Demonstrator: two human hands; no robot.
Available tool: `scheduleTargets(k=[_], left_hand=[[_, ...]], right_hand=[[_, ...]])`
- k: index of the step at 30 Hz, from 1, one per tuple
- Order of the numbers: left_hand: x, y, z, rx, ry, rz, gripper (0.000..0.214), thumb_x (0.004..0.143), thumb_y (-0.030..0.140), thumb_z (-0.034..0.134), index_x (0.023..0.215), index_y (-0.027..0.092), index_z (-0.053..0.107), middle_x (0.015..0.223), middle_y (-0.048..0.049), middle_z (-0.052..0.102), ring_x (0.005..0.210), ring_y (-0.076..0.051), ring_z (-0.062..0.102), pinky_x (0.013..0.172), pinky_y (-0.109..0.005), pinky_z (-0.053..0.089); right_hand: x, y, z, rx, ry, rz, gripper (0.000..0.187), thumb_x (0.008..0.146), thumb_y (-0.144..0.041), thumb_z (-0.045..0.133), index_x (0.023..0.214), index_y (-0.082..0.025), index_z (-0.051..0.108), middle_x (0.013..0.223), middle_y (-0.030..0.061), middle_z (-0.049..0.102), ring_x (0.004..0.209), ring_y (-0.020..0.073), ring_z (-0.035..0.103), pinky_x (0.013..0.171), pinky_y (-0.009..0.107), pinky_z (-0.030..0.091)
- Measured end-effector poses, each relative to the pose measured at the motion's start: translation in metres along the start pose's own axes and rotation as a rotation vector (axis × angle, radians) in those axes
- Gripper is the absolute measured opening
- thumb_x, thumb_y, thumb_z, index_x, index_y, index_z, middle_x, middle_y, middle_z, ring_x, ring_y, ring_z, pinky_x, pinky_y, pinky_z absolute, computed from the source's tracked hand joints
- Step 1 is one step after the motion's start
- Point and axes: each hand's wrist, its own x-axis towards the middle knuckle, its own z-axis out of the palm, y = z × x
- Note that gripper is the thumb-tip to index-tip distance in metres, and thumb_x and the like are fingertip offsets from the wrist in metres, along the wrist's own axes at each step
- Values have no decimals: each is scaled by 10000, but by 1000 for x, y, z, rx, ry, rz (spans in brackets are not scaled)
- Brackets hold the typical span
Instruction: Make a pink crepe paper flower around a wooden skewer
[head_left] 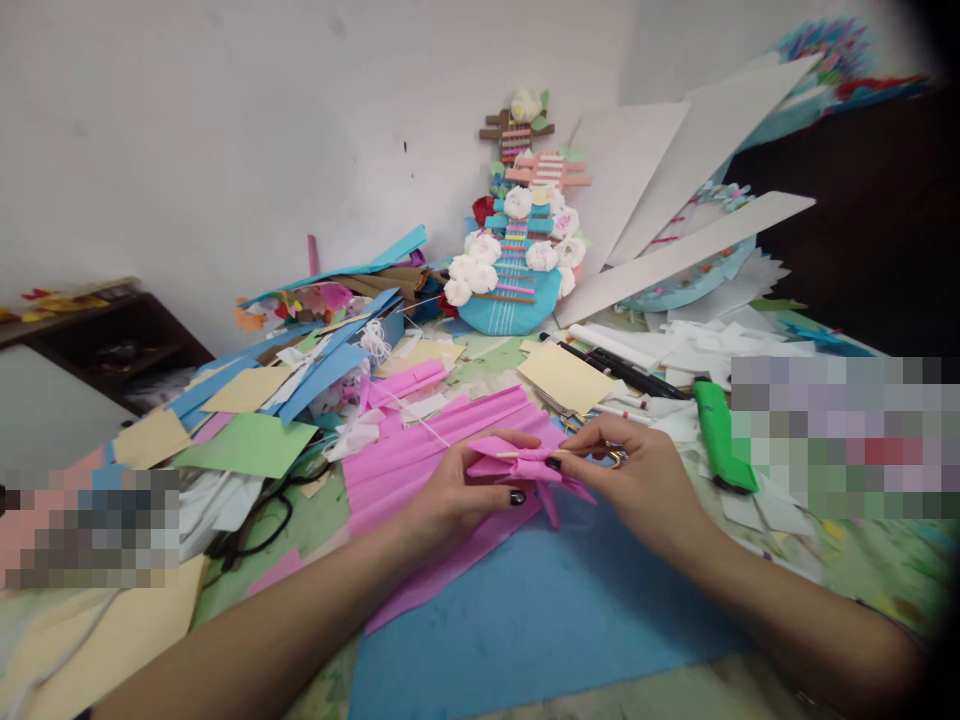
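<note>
My left hand and my right hand meet over the middle of the table, both pinched on a small folded pink paper piece with a thin wooden stick through it. My right fingers grip the stick's right end. Under the hands lie a pleated pink crepe paper sheet and a large blue paper sheet.
Paper scraps in blue, cream and green pile up at the left, with black scissors. A green marker-like object and black pens lie at the right. A blue paper craft with white flowers and white boards lean against the wall.
</note>
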Motion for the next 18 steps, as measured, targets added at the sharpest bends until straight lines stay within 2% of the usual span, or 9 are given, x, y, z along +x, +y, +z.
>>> scheduleTargets(k=[8,18], left_hand=[[0,1,1,13,9,0,460,579,84,759,1020,136,638,925,-87,716,907,-235,656,856,-342,446],[0,0,-1,6,-1,8,462,583,85,757,1026,143,637,948,-90,714,938,-252,654,896,-370,437]], right_hand=[[0,0,0,5,-8,5,139,688,-298,684,620,-180,659,637,17,652,621,150,578,565,262,409],[0,1,1,11,0,2,136,688,-295,687,616,-182,662,643,20,657,629,153,583,578,267,417]])
